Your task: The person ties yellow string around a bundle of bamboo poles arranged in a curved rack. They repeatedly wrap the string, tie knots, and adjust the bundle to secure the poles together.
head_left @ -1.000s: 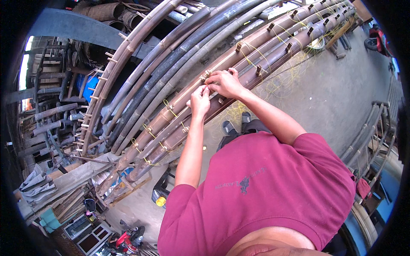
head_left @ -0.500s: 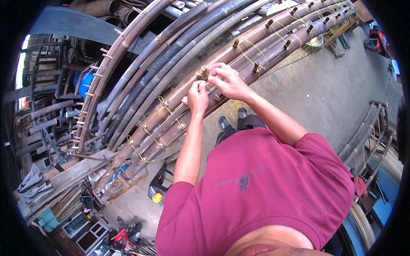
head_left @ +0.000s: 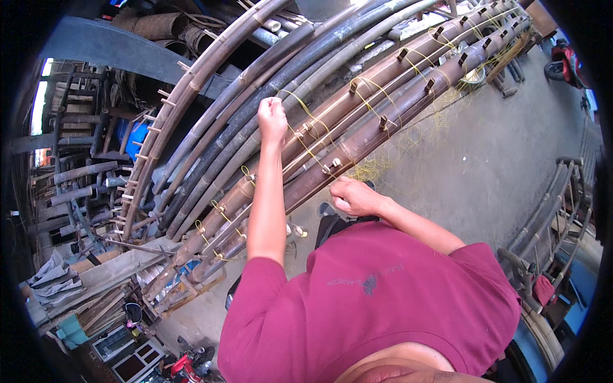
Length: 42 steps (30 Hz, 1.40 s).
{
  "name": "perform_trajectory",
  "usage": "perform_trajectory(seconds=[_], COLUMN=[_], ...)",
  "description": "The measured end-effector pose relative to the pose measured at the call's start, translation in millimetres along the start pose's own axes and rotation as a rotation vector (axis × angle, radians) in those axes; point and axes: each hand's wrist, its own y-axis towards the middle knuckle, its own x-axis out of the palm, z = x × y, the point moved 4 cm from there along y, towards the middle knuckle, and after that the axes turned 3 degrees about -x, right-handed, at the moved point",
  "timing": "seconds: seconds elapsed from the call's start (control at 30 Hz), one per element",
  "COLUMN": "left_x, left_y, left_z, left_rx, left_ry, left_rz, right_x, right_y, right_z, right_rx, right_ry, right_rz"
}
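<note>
Writing: the maroon shirt carries small dark lettering on both sides of a dark emblem; the cloth is creased and the letters are too soft to read with confidence.

Hands: the left hand is a closed fist, raised beyond the far pole and pinching yellow cord. The right hand is curled narrow on the body side of the near pole; the cord runs to it (its fingertips are hidden, so I cannot tell exactly how it grips).

Position: the cord lies diagonally across both brown bamboo poles, beside pale pegs in the near one. Dark pegs stand farther up, and loose yellow strands lie on the floor.

Change: half a second ago both hands are together over the far pole's pegs. Now they are well apart, the left shifted outward and the right drawn back toward the shirt, with the strand showing between them. The poles keep nearly the same place.
</note>
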Motion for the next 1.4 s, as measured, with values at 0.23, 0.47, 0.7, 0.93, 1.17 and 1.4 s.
perform_trajectory(seconds=[0.23,0.47,0.7,0.93,1.17,1.4], left_x=[-23,-186,-199,-198,-178,-190], left_y=[21,-44,-93,-165,-165,-181], left_z=[-49,-60,-48,-16,-19,68], left_rx=[-0.016,-0.367,-0.198,-0.377,-0.039,0.069], left_ry=[0.514,0.792,0.115,-0.482,0.079,-0.161], left_rz=[-0.242,-0.499,-0.439,-0.634,-0.595,-0.299], right_x=[-14,53,128,131,81,54], right_y=[-32,2,71,77,148,144], right_z=[28,-44,-63,-66,-104,-157], right_rx=[0.411,0.247,0.094,0.335,0.072,0.094], right_ry=[0.466,-0.244,-0.514,0.391,-0.277,1.37], right_rz=[0.615,0.594,0.301,0.275,0.494,0.013])
